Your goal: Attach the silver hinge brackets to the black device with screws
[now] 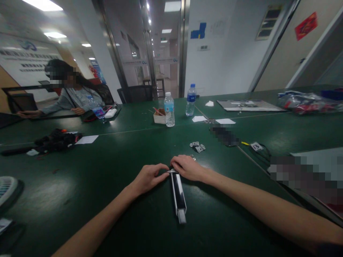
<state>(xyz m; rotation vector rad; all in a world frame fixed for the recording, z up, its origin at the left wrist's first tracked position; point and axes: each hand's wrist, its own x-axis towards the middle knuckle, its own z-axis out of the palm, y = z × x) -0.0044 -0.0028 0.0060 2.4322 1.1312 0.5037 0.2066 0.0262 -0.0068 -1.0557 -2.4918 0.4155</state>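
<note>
A long, narrow bar (pixel 179 192), black on top with silver-white edges, lies on the green table, its squarish silver end toward me. At its far end is a small shiny metal part (pixel 173 171). My left hand (pixel 150 177) pinches this part from the left between thumb and forefinger. From the right, my right hand (pixel 189 167) curls its closed fingers over the same far end; what lies under them is hidden. Just beyond are metal brackets (pixel 197 146) and small rings or nuts (pixel 193 157), too small to tell which.
Two water bottles (pixel 169 110) stand farther back beside a small open box (pixel 159 117). Black tangled gear (pixel 57 141) lies to the left, a dark blurred object (pixel 224 135) to the right. Another person (pixel 72 92) sits at the far left of the table (pixel 120 150).
</note>
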